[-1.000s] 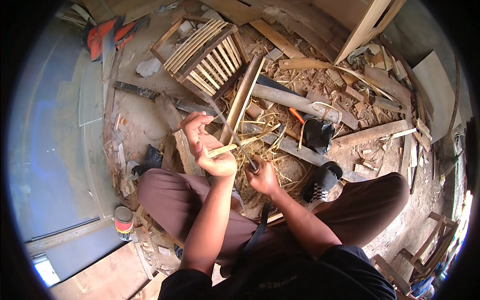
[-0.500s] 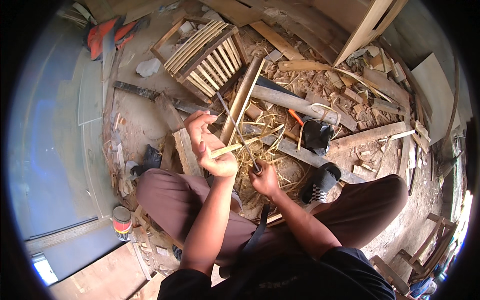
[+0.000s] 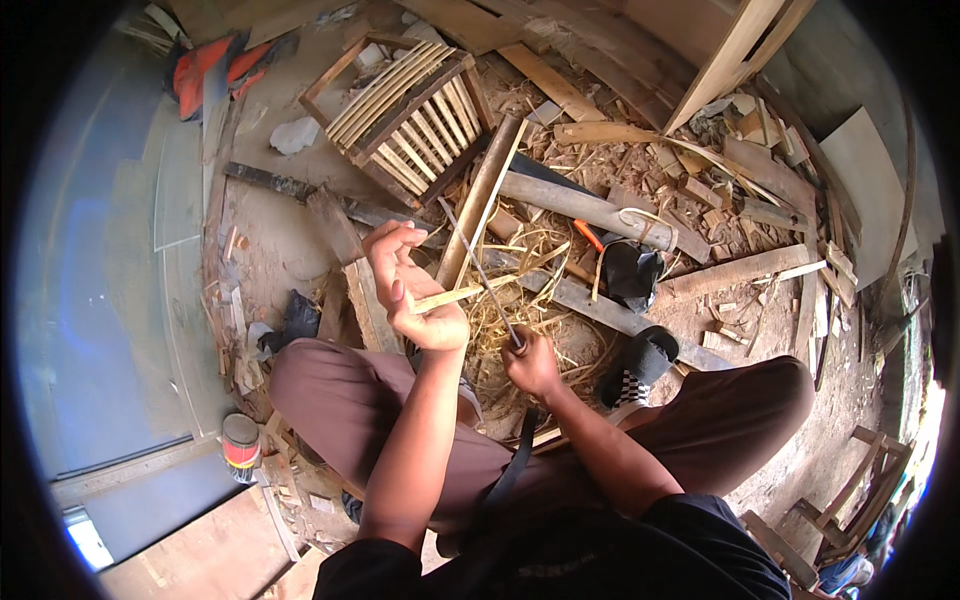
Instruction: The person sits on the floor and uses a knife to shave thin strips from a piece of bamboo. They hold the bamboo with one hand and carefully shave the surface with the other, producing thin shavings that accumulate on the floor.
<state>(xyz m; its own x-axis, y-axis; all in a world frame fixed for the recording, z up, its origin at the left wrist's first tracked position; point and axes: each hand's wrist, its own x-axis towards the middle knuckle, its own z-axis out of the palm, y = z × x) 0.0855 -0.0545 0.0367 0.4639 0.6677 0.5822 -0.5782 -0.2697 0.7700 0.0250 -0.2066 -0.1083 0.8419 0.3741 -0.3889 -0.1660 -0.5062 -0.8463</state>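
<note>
My left hand (image 3: 415, 290) is turned palm up, its fingers curled, with a thin pale strip of split wood or bamboo (image 3: 462, 293) held at the thumb. My right hand (image 3: 532, 366) is closed round the handle of a long knife-like tool (image 3: 484, 272). Its narrow dark blade appears nearly edge-on and slants up and left, crossing the strip's far end. Beneath both hands, a tangle of curly yellow shavings (image 3: 570, 335) lies between my feet. Just beyond, a squared wooden beam (image 3: 485, 200) slopes away from me.
A slatted wooden frame (image 3: 410, 125) stands at the far left. A round grey pole (image 3: 590, 208) and a flat plank (image 3: 610, 308) cross the ground beyond my hands. Offcuts (image 3: 710, 195) litter the right side. A striped can (image 3: 241, 445) stands by my left knee.
Both hands stay almost in place. The blade shifts slightly against the strip, and the right hand has moved a little to the right, away from the left.
</note>
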